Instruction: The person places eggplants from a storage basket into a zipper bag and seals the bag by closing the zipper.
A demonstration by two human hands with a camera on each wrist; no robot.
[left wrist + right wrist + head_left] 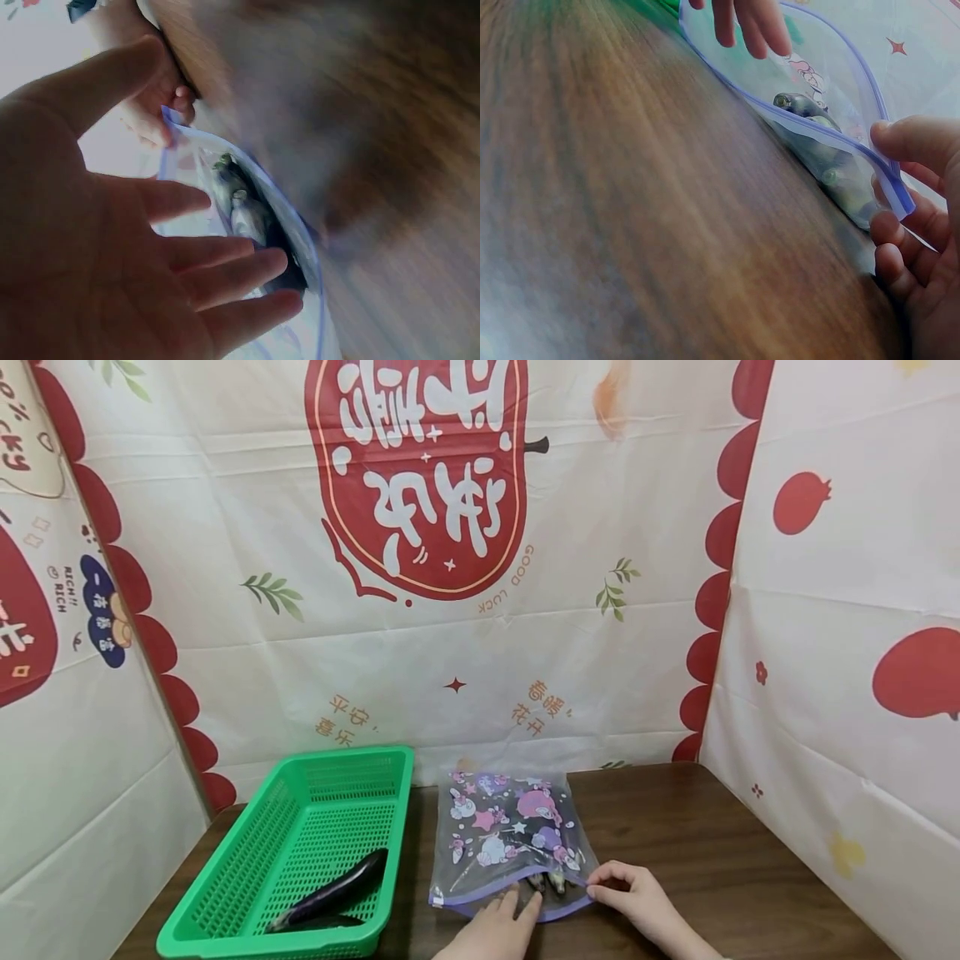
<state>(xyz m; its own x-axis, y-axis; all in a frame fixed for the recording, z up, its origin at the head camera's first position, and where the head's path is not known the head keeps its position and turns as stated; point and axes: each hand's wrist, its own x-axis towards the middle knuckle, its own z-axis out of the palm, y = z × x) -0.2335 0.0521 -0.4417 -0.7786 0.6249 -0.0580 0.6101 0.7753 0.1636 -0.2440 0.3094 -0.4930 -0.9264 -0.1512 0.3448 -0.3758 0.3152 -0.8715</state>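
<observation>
A clear zip bag (517, 827) printed with pink and purple shapes lies on the table, its purple-edged mouth parted toward me. Eggplants are inside, their stem ends (247, 214) showing near the opening. My right hand (637, 897) pinches the right corner of the mouth between thumb and fingers, as the right wrist view shows (922, 195). My left hand (498, 927) is at the front of the mouth, fingers extended and spread over the opening, holding nothing. Left of the bag, a dark eggplant (337, 889) lies in a green basket (401, 827), with another dark one partly hidden under it.
The brown wooden table (675, 827) extends right of the bag. A printed white cloth (645, 677) hangs behind it, and similar cloths stand at both sides. The basket's raised rim is close to the bag's left side.
</observation>
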